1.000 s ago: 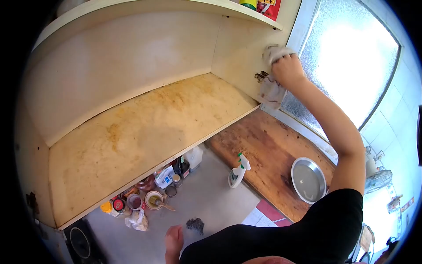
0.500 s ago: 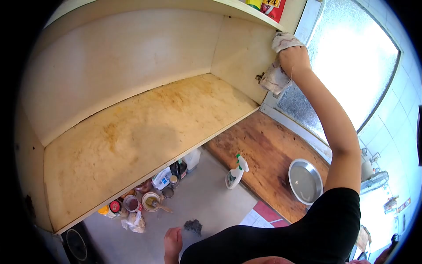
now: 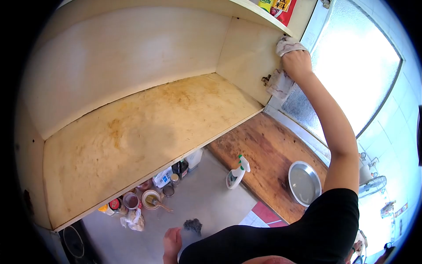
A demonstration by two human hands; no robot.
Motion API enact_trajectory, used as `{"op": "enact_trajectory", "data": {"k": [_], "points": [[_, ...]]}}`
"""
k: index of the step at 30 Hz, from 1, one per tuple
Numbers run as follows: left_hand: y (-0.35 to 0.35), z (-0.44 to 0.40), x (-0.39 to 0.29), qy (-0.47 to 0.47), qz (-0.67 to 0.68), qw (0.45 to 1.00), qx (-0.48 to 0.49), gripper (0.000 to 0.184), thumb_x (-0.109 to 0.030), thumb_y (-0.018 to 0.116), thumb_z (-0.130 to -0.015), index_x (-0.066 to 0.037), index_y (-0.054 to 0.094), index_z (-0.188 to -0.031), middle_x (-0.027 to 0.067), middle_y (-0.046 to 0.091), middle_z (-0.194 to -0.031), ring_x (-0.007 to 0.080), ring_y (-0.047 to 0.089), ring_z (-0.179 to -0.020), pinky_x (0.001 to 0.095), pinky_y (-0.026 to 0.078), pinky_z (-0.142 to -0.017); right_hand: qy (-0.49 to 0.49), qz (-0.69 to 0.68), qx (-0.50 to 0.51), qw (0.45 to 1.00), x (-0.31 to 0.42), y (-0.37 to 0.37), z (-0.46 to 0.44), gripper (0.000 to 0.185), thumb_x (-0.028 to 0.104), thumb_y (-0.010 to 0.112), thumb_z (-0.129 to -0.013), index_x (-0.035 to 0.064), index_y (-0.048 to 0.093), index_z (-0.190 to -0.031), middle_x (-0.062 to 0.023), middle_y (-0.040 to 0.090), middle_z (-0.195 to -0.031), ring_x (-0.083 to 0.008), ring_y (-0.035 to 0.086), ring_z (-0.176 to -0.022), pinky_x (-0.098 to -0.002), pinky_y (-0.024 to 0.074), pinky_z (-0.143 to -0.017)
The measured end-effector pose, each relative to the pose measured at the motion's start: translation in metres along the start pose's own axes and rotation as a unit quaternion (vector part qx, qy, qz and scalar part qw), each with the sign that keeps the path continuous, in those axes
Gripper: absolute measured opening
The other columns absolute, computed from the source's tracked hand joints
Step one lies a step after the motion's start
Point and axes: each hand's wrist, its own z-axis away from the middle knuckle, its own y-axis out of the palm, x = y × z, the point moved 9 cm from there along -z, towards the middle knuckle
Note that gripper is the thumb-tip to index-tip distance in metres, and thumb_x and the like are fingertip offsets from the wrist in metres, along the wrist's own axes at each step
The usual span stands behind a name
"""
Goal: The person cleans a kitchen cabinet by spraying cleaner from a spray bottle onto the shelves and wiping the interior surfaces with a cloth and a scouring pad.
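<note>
My right hand (image 3: 297,63), raised at the upper right, grips a pale cloth (image 3: 280,83) with faint reddish lines. It presses the cloth on the front edge of the cabinet's right side wall, just above a metal hinge (image 3: 266,80). Part of the cloth hangs down below my fingers. Low in the view, my left hand (image 3: 172,240) is over the grey counter with its fingers curled and nothing visible in them. A dark steel wool scrubber (image 3: 193,226) lies just right of it. The open cabinet's bottom shelf (image 3: 154,119) has brown-yellow stains.
A spray bottle (image 3: 237,174) stands beside a wooden board (image 3: 259,145) that carries a metal basin (image 3: 304,182) of liquid. Jars, a bowl with a brush (image 3: 152,200) and a plastic bag (image 3: 133,220) sit under the cabinet. Packets (image 3: 281,11) are on the upper shelf. A frosted window (image 3: 351,57) is at right.
My right hand and the cloth have shifted slightly downward along the cabinet edge. The view has moved a little. My left hand stays beside the scrubber.
</note>
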Motion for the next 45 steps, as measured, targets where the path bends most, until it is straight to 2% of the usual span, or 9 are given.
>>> {"op": "enact_trajectory", "data": {"k": [11, 20, 21, 29, 33, 36, 40, 41, 45], "points": [[0.000, -0.009, -0.002, -0.007, -0.002, 1.000, -0.002, 0.010, 0.000, 0.054, -0.076, -0.003, 0.059, -0.083, 0.0135, 0.060, -0.078, 0.0331, 0.057, -0.073, 0.0405, 0.047, -0.065, -0.118, 0.061, -0.066, 0.989, 0.035, 0.012, -0.031, 0.018, 0.013, 0.051, -0.075, 0.0093, 0.066, -0.085, -0.0067, 0.065, -0.085, -0.0221, 0.061, -0.089, -0.0358, 0.0439, -0.078], [0.004, -0.002, 0.004, -0.047, -0.014, 0.998, -0.040, 0.010, -0.001, 0.055, -0.076, -0.004, 0.060, -0.084, 0.0140, 0.061, -0.079, 0.0333, 0.058, -0.074, 0.0404, 0.048, -0.067, -0.175, 0.055, 0.129, 0.975, 0.129, 0.066, -0.055, 0.019, 0.021, 0.052, -0.080, 0.0166, 0.070, -0.085, -0.0034, 0.066, -0.098, -0.0184, 0.060, -0.094, -0.0364, 0.0362, -0.082], [0.004, 0.000, 0.005, -0.056, -0.009, 0.998, -0.038, 0.010, -0.001, 0.055, -0.076, -0.004, 0.060, -0.084, 0.0141, 0.061, -0.079, 0.0334, 0.058, -0.074, 0.0403, 0.048, -0.067, -0.194, 0.033, -0.033, 0.980, 0.131, 0.052, -0.047, 0.016, 0.019, 0.053, -0.075, 0.0144, 0.068, -0.077, -0.0065, 0.067, -0.084, -0.0212, 0.062, -0.085, -0.0378, 0.0400, -0.077], [-0.007, 0.004, 0.018, -0.069, -0.026, 0.997, -0.030, 0.008, -0.004, 0.056, -0.077, -0.004, 0.060, -0.083, 0.0146, 0.061, -0.080, 0.0334, 0.059, -0.076, 0.0410, 0.048, -0.066, -0.027, 0.037, -0.251, 0.967, 0.119, 0.057, -0.046, 0.020, 0.019, 0.049, -0.078, 0.0115, 0.067, -0.081, -0.0086, 0.066, -0.089, -0.0242, 0.059, -0.093, -0.0396, 0.0406, -0.076], [-0.008, -0.002, 0.021, -0.058, -0.024, 0.997, -0.050, 0.007, -0.004, 0.056, -0.078, -0.004, 0.060, -0.083, 0.0146, 0.061, -0.079, 0.0333, 0.058, -0.075, 0.0408, 0.048, -0.066, -0.005, -0.048, 0.119, 0.992, 0.087, 0.044, -0.063, 0.021, 0.017, 0.049, -0.077, 0.0083, 0.065, -0.087, -0.0100, 0.063, -0.101, -0.0229, 0.055, -0.102, -0.0383, 0.0407, -0.074], [-0.010, -0.002, 0.025, -0.055, -0.034, 0.997, -0.032, 0.008, -0.004, 0.056, -0.078, -0.004, 0.060, -0.084, 0.0145, 0.061, -0.079, 0.0337, 0.058, -0.074, 0.0403, 0.048, -0.066, 0.057, 0.017, -0.139, 0.989, 0.074, 0.019, -0.074, 0.021, 0.017, 0.049, -0.077, 0.0078, 0.066, -0.085, -0.0102, 0.064, -0.098, -0.0212, 0.056, -0.100, -0.0375, 0.0406, -0.072], [-0.010, -0.003, 0.028, -0.062, -0.029, 0.997, -0.032, 0.011, -0.004, 0.056, -0.076, -0.004, 0.061, -0.086, 0.0152, 0.061, -0.080, 0.0343, 0.058, -0.076, 0.0408, 0.048, -0.067, -0.081, 0.045, -0.154, 0.984, 0.122, 0.041, -0.041, 0.023, 0.020, 0.049, -0.077, 0.0078, 0.066, -0.088, -0.0100, 0.064, -0.100, -0.0221, 0.057, -0.093, -0.0371, 0.0402, -0.076], [-0.010, -0.001, 0.029, -0.056, -0.030, 0.998, -0.031, 0.011, -0.003, 0.056, -0.076, -0.004, 0.061, -0.085, 0.0150, 0.061, -0.080, 0.0342, 0.058, -0.076, 0.0410, 0.048, -0.068, -0.080, -0.005, 0.120, 0.990, 0.112, 0.063, -0.045, 0.025, 0.019, 0.049, -0.077, 0.0082, 0.066, -0.091, -0.0113, 0.064, -0.101, -0.0240, 0.058, -0.092, -0.0396, 0.0382, -0.082], [0.003, 0.005, 0.043, -0.060, -0.033, 0.998, -0.014, 0.018, -0.004, 0.056, -0.074, -0.006, 0.059, -0.091, 0.0146, 0.060, -0.090, 0.0351, 0.055, -0.086, 0.0427, 0.046, -0.074, -0.054, 0.000, 0.049, 0.997, 0.090, 0.035, -0.083, 0.026, 0.019, 0.047, -0.078, 0.0086, 0.068, -0.091, -0.0109, 0.063, -0.103, -0.0256, 0.053, -0.102, -0.0415, 0.0344, -0.089]]}}
